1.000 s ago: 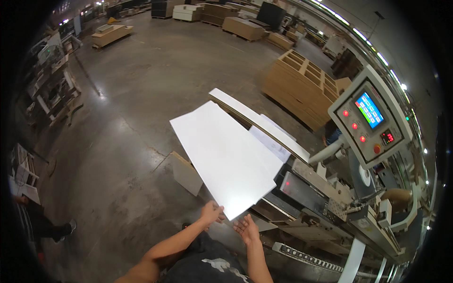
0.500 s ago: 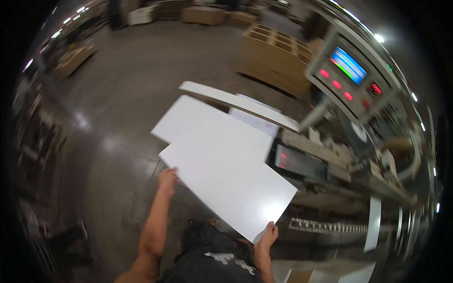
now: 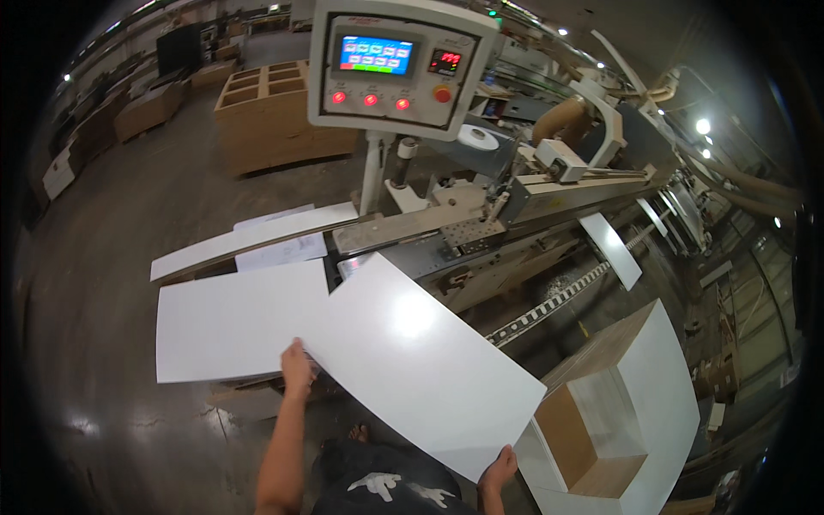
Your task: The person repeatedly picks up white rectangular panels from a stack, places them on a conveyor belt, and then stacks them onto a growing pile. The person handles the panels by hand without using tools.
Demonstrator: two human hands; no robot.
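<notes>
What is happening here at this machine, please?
A person holds a large white panel with both hands: the left hand grips its near-left edge and the right hand its near-right corner. The panel's far end points toward the long machine, below its control box with a lit screen and red buttons. More white panels lie stacked to the left, and an open white cabinet box stands to the right.

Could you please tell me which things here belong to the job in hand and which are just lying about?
In hand: large white rectangular panel, left hand, right hand, grey edge-banding machine.
Lying about: brown wooden shelf unit, white open-sided cabinet box, white panel stack.
</notes>
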